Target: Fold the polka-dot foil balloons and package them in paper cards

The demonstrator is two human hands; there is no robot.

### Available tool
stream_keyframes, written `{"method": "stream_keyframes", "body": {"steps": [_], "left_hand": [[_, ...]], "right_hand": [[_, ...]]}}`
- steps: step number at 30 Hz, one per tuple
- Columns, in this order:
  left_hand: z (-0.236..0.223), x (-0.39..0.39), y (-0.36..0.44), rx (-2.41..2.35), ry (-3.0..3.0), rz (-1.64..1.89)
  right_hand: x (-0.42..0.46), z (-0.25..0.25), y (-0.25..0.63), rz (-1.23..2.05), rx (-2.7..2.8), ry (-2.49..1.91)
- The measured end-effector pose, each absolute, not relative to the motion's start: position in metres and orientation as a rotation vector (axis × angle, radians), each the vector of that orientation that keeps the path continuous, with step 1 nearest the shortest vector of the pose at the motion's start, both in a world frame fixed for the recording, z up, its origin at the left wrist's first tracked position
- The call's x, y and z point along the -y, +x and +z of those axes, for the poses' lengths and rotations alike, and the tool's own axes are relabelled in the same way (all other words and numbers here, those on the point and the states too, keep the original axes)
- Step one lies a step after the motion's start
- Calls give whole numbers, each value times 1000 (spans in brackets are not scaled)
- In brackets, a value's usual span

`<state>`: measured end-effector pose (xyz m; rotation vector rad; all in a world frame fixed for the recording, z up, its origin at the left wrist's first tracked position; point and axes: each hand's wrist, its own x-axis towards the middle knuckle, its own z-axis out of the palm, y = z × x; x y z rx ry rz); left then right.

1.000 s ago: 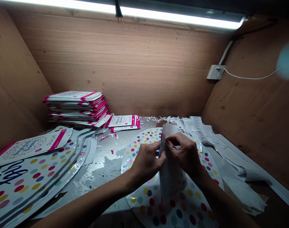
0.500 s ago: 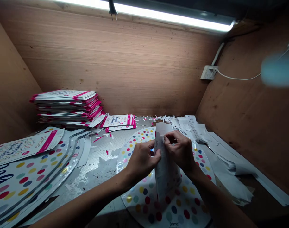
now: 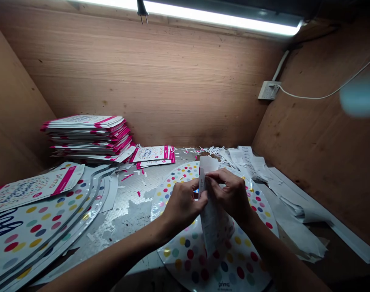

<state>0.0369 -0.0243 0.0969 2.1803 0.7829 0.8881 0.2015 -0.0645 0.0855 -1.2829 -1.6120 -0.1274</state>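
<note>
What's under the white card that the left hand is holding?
A shiny dotted disc shows below the white card. The card, left hand and right hand cover part of it, so I can't see what's there.

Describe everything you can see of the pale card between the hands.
The pale card looks like thin paperboard, apparently folded, with faint print on its narrow left panel. It is held steeply above the round dotted piece; whether they touch is unclear. The left hand grips its left edge; the right hand pinches at its upper part.
</note>
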Motion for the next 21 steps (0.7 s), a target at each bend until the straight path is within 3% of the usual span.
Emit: {"method": "stream_keyframes", "body": {"steps": [8, 21], "left_hand": [[93, 26, 37, -765, 2183, 884], [92, 14, 36, -740, 2003, 800]], "right_hand": [[60, 80, 198, -247, 1598, -1372], [52, 74, 212, 91, 1413, -1382]]}}
